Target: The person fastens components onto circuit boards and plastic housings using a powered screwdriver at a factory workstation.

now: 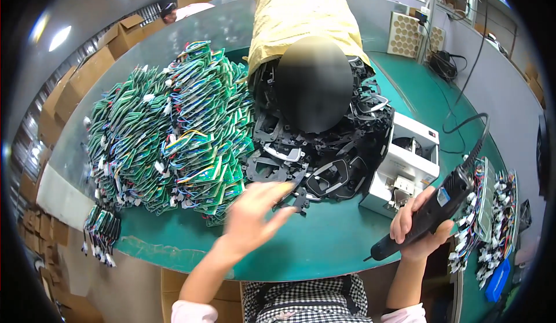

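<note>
Head view: a person works with two bare hands at a green table (174,236), whose front edge curves near the checked apron (307,301).
Left hand: the left hand (250,216) has its fingers spread and thumb apart, with nothing seen in its grasp. It is at the front edge of the heap of black plastic parts (333,178) – whether a fingertip touches one of them, I cannot tell.
Right hand: the right hand (420,230) is closed around a black electric screwdriver (445,202).
Screwdriver: it is tilted above the right front of the table, its thin tip to the lower left, its cable (479,138) rising from the upper end.
Black parts: they are heaped at the middle, below the yellow cloth (304,10); a dark round shape (314,85) covers some of them, too blurred to name.
Circuit boards: a big pile of green circuit boards (202,149) with coloured wires stands left of the black parts.
White device: an open-fronted white device (408,155) stands just beside the heap, on its right.
Far right: more wired boards (497,221) lie near a blue tray (497,281).
</note>
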Demonstrator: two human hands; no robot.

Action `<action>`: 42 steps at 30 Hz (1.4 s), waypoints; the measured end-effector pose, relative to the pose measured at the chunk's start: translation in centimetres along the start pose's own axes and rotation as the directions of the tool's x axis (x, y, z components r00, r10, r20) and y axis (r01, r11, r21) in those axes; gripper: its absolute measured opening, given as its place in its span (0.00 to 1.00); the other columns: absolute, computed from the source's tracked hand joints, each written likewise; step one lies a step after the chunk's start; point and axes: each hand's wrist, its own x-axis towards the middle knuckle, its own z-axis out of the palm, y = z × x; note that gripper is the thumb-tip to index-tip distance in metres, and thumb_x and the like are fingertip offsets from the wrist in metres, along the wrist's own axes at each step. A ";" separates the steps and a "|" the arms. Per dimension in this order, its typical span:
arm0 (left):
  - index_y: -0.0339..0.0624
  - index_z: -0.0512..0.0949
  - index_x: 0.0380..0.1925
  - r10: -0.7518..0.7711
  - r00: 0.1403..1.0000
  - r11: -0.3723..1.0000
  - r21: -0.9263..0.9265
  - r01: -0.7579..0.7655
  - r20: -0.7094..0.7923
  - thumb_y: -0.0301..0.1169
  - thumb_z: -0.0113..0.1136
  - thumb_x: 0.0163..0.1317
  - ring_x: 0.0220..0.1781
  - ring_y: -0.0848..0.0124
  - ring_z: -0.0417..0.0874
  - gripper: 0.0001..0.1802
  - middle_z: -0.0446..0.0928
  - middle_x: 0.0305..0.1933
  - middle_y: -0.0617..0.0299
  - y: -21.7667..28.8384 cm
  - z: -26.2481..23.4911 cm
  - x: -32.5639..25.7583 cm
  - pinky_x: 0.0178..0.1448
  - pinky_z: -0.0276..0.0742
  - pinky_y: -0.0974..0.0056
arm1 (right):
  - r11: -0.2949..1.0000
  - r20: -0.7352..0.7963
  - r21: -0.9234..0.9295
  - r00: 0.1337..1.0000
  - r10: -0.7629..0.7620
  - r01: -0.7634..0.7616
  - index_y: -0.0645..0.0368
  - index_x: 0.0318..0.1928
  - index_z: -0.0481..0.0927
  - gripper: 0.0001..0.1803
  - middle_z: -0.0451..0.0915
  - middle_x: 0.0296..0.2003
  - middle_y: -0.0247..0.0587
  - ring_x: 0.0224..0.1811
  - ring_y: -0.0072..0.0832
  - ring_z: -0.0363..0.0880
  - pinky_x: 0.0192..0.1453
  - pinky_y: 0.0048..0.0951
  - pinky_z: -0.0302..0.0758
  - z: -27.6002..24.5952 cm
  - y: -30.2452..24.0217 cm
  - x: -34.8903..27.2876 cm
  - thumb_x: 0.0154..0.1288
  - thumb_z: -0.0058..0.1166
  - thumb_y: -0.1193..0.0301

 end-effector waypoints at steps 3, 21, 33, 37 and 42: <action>0.42 0.70 0.50 -0.077 0.997 0.996 -0.057 0.076 -0.019 0.33 0.63 0.48 0.50 0.58 0.74 0.26 0.74 0.47 0.53 -0.9 6.1 3.2 0.51 0.72 0.60 | 0.999 -0.010 0.044 1.000 0.001 -0.001 0.59 0.34 0.58 0.35 0.64 0.13 0.35 0.08 0.22 0.64 0.10 0.21 0.62 0.5 0.1 -0.8 0.52 0.48 0.37; 0.43 0.69 0.35 0.510 0.763 0.846 -0.392 -0.361 0.397 0.22 0.52 0.49 0.44 0.62 0.75 0.11 0.69 0.44 0.60 -2.2 5.7 -2.8 0.39 0.76 0.64 | 0.988 -0.007 0.152 1.000 0.018 -0.017 0.60 0.39 0.61 0.32 0.63 0.15 0.36 0.09 0.23 0.62 0.11 0.21 0.61 -3.8 0.8 -0.8 0.58 0.45 0.41; 0.41 0.77 0.39 0.376 0.926 0.804 0.489 -0.338 0.023 0.24 0.55 0.46 0.48 0.60 0.76 0.16 0.76 0.44 0.56 -2.9 -7.1 1.6 0.56 0.70 0.59 | 0.996 -0.114 0.071 0.992 -0.047 0.056 0.59 0.36 0.58 0.29 0.62 0.15 0.36 0.07 0.22 0.61 0.09 0.19 0.59 -4.0 -0.6 -0.9 0.60 0.44 0.43; 0.41 0.75 0.37 -0.195 0.980 0.911 0.363 0.195 -0.036 0.35 0.60 0.40 0.48 0.58 0.74 0.20 0.75 0.43 0.54 -9.9 -17.4 2.4 0.54 0.68 0.58 | 0.992 -0.109 0.074 0.990 -0.092 0.100 0.60 0.36 0.58 0.29 0.62 0.16 0.35 0.09 0.20 0.61 0.11 0.17 0.59 -3.7 -2.2 -0.1 0.60 0.46 0.44; 0.43 0.74 0.43 -0.459 0.790 0.883 0.111 0.456 0.406 0.35 0.66 0.39 0.57 0.64 0.69 0.26 0.72 0.52 0.57 -13.8 -19.5 4.0 0.61 0.62 0.59 | 0.989 -0.048 0.070 0.991 -0.128 0.132 0.59 0.40 0.62 0.34 0.63 0.18 0.34 0.12 0.21 0.62 0.13 0.19 0.60 -3.6 -3.1 2.1 0.53 0.51 0.41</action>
